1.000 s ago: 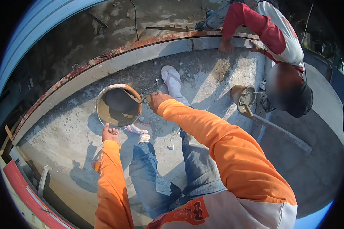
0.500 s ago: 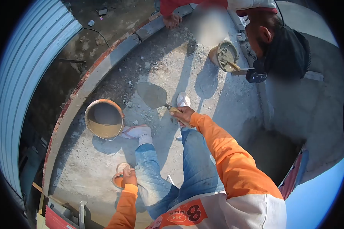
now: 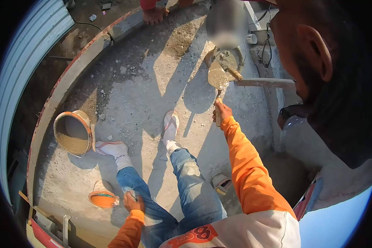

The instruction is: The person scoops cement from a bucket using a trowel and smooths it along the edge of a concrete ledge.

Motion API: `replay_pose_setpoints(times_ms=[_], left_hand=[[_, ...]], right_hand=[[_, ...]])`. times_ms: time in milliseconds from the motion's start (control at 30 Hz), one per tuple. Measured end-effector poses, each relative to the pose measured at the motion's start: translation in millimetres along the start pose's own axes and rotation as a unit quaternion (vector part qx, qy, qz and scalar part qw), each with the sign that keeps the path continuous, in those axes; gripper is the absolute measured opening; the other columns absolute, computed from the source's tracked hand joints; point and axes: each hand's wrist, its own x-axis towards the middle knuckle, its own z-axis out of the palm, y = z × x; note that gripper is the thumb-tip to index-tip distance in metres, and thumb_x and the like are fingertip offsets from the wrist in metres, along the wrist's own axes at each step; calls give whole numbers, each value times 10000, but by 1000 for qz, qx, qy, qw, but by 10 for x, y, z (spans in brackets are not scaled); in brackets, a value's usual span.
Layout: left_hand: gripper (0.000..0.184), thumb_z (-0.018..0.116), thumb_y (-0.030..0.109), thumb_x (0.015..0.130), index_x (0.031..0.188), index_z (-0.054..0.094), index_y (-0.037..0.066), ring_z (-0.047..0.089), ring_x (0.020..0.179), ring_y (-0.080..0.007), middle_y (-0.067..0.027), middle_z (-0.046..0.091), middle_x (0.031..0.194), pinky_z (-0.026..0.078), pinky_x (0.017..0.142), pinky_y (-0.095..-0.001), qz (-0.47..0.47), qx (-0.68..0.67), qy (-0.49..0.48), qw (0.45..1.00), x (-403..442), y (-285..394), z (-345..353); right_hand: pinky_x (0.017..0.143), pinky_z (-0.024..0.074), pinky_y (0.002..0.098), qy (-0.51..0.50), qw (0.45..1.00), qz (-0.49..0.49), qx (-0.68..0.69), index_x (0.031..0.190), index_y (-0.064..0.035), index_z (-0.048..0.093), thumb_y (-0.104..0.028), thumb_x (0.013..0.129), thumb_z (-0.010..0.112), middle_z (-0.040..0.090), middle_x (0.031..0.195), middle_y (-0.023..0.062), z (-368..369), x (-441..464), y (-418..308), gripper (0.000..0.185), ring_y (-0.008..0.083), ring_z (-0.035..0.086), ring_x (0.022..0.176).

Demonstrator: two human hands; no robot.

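My right hand [image 3: 221, 112] is closed around the wooden handle of a trowel [image 3: 218, 77]. Its pointed blade looks wet and shiny and overlaps the near rim of a mortar bucket [image 3: 240, 58]. Grey mortar fills that bucket, and a second wooden tool handle [image 3: 235, 74] sticks out of it. Beside my left knee, my left hand [image 3: 134, 201] has its fingers curled; whatever they may hold is too unclear to name. Left of that hand sits a small orange-lined container [image 3: 102, 200]. A larger orange-rimmed bucket [image 3: 73, 133], tilted toward me, stands by my left foot.
A low curved wall [image 3: 70, 70] borders the rough concrete floor on the left. At the top, another person's hand [image 3: 153, 15] rests by it. A co-worker's head [image 3: 318, 62] leans in close at right. A wooden bar [image 3: 266, 83] lies beside the mortar bucket.
My right hand has carried the trowel right and upward, from above the open floor to the mortar bucket. My left hand has come to my knee. The co-worker's head appears much closer.
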Motion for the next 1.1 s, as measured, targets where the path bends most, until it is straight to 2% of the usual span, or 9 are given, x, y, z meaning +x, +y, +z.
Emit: replay_pose_setpoints(times_ms=[67,200,267,433,567,700,800,867,1100], left_hand=[[489,633,247,749,1181,487,69,411,1203,-339,-147,461,1278,311,992,-474,-61,34,-32,997,-42,236,59],[476,636,244,747,1171,499,75,413,1203,-332,-129,473,1272,294,1002,-467,-98,44,-13,994,-92,372,264],[455,637,235,743,1156,513,88,417,1200,-318,-110,484,1264,280,1008,-461,-72,6,19,997,-117,357,380],[426,640,225,741,1131,523,101,423,1196,-302,-95,496,1245,288,1001,-461,-96,8,19,995,-122,542,420],[406,638,220,750,1121,521,104,432,1188,-298,-89,499,1236,314,981,-458,-86,19,29,996,-107,469,520],[401,635,227,756,1119,517,105,442,1177,-299,-87,499,1231,332,965,-459,-77,25,18,997,-133,239,680],[400,634,230,759,1116,511,99,448,1170,-300,-92,498,1223,346,952,-464,-4,65,64,996,-116,109,760],[406,631,254,756,1109,508,96,450,1164,-303,-98,499,1212,348,945,-470,-68,59,3,996,-103,247,661],[396,603,264,728,1066,530,70,471,1119,-334,-123,521,1155,370,920,-475,-37,62,4,997,-89,399,528]], right_hand=[[415,434,324,-2,1000,-10,11,814,-99,536,-454,782,695,523,610,54,-48,254,-218,390,177,509,449],[414,436,336,-2,1000,1,6,822,-104,530,-452,778,698,521,606,63,-61,603,-476,389,192,512,450],[415,436,349,-5,1000,4,-6,826,-102,533,-450,769,707,516,603,70,-74,623,-494,393,206,516,459],[415,448,360,48,998,21,34,818,-81,532,-462,767,707,533,593,92,-184,801,-406,422,223,532,454],[421,466,379,78,995,6,68,832,-60,531,-462,817,655,546,599,103,-254,1230,-515,421,225,542,458],[440,470,339,83,990,30,108,911,-112,523,-403,836,654,521,654,63,-114,1655,-784,328,206,517,494],[461,472,348,74,980,33,183,930,-128,519,-361,828,675,506,713,60,-6,1905,-899,298,213,500,523],[477,474,363,75,970,29,231,939,-128,519,-353,827,679,505,765,53,54,1967,-962,298,216,499,561],[470,480,371,69,969,23,234,930,-105,512,-401,831,666,516,702,76,142,1996,-959,349,222,527,536]])
